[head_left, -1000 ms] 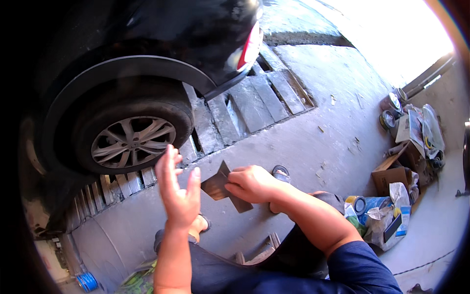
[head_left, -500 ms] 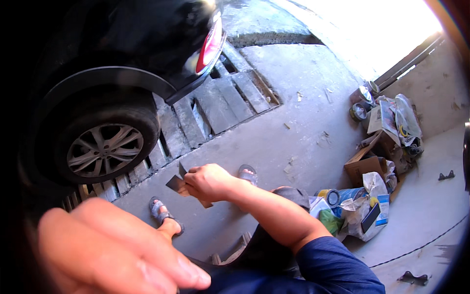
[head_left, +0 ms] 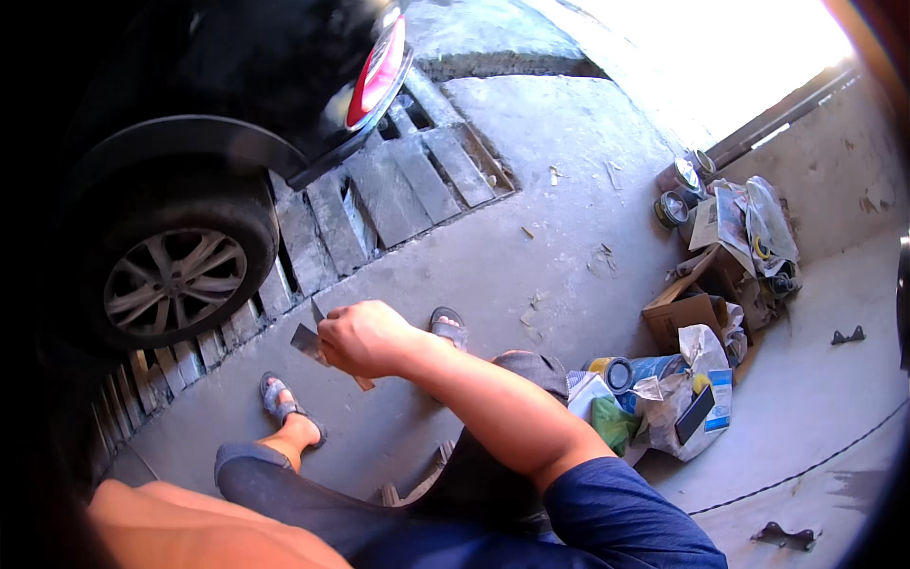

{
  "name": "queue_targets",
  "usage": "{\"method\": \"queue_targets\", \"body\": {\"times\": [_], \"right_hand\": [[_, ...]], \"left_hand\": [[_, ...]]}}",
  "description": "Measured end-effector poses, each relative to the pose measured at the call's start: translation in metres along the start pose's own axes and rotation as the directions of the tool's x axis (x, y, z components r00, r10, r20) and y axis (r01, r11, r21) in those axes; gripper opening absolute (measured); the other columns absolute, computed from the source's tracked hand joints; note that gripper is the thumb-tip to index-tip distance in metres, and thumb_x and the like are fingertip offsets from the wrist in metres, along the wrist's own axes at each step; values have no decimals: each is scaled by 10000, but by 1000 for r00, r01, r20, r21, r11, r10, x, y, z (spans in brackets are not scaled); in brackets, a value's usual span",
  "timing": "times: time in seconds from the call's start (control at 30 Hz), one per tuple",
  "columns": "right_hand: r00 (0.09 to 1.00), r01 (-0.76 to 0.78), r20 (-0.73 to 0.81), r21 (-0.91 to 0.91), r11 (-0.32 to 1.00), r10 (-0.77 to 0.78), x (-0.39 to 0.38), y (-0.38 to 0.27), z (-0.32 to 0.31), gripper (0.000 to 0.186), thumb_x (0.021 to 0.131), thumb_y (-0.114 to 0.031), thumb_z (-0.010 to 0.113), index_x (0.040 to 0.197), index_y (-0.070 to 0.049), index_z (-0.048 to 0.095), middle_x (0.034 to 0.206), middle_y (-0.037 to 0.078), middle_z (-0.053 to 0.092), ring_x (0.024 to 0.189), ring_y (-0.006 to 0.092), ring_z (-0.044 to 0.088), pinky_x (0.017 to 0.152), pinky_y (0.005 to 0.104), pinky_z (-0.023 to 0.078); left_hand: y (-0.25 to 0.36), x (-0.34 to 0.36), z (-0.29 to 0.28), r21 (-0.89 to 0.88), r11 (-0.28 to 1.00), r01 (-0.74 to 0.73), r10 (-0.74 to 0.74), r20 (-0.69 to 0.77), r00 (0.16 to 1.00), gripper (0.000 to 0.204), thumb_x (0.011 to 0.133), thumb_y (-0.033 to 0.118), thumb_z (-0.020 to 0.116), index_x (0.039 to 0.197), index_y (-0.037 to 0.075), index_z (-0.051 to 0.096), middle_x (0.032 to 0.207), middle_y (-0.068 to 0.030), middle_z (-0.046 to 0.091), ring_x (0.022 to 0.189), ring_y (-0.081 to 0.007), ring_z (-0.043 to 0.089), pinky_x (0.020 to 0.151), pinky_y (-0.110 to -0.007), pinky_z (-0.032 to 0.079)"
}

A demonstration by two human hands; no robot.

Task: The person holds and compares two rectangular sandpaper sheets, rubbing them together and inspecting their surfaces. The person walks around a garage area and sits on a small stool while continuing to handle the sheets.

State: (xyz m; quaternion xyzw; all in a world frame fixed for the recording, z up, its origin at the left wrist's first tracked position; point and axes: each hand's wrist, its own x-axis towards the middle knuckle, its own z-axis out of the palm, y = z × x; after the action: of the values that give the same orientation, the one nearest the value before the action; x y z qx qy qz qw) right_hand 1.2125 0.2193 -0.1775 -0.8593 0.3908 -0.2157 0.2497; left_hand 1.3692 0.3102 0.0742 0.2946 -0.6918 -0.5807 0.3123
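Note:
My right hand (head_left: 368, 339) is closed around a putty-knife-like scraper (head_left: 308, 343), whose flat grey metal blade sticks out to the left of the knuckles. A second thin edge rises above the fingers, and a tan end pokes out below; I cannot tell if these belong to one tool or two. At the lower left, close up and blurred, is my left hand (head_left: 204, 531); its fingers cannot be made out. My sandalled feet (head_left: 289, 403) show on the floor below the right hand.
A dark car with its rear wheel (head_left: 175, 284) stands at the left, over grey slats (head_left: 398, 190). To the right are cans (head_left: 673, 209), a cardboard box (head_left: 687, 313), and bags with a dark phone-like slab (head_left: 695, 414) on top. Scraps (head_left: 531, 313) litter the concrete floor.
The view has shifted, so the car and clutter sit further left. My left hand has dropped toward the lower edge, its fingers no longer showing. My right hand still grips the scraper.

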Motion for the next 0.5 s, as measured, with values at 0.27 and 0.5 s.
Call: {"method": "queue_targets", "body": {"times": [0.27,0.5], "right_hand": [[998,-53,15,27,998,53,2,1,-4,216,828,-238,560,727,-55,616,728,107,616,688,327,629,650,425,512],[993,-83,79,-29,996,85,1,6,-2,204,813,-245,562,763,-60,630,779,114,639,718,322,641,668,411,519]], "left_hand": [[-8,-13,-7,22,1000,2,-3,44,999,361,840,267,688,1010,25,480,861,-114,578,674,-194,622,650,-287,537],[-16,-13,-4,17,1000,-10,9,86,996,355,833,263,691,1003,25,490,858,-115,583,671,-194,622,650,-289,535]]}}
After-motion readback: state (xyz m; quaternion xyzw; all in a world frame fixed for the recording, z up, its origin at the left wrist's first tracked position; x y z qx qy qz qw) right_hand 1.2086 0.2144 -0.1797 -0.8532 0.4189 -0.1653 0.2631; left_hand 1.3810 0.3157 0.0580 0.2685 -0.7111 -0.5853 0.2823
